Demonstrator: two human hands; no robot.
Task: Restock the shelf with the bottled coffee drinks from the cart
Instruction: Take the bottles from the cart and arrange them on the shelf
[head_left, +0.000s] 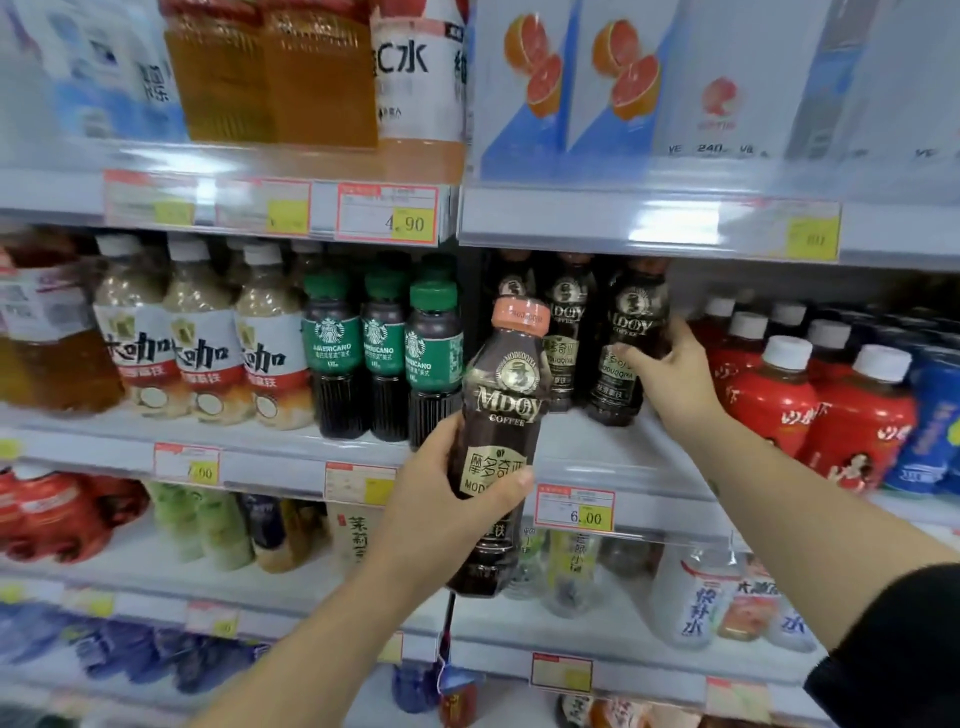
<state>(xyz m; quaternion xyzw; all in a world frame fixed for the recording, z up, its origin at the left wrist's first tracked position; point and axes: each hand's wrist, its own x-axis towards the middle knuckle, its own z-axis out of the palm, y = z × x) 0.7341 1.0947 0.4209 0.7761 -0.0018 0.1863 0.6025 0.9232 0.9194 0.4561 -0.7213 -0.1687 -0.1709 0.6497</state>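
Coffee bottle (498, 441) in left hand (441, 483); right hand (670, 374) grips shelved bottle (631, 338).

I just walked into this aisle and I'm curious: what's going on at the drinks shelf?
A person is restocking coffee. Their left-hand grip holds a brown coffee bottle with an orange cap upright in front of the middle shelf, not yet set down. Their right-hand grip is curled round a dark coffee bottle on that shelf, beside another of the same brand. Green-capped bottles stand to the left, red bottles to the right.
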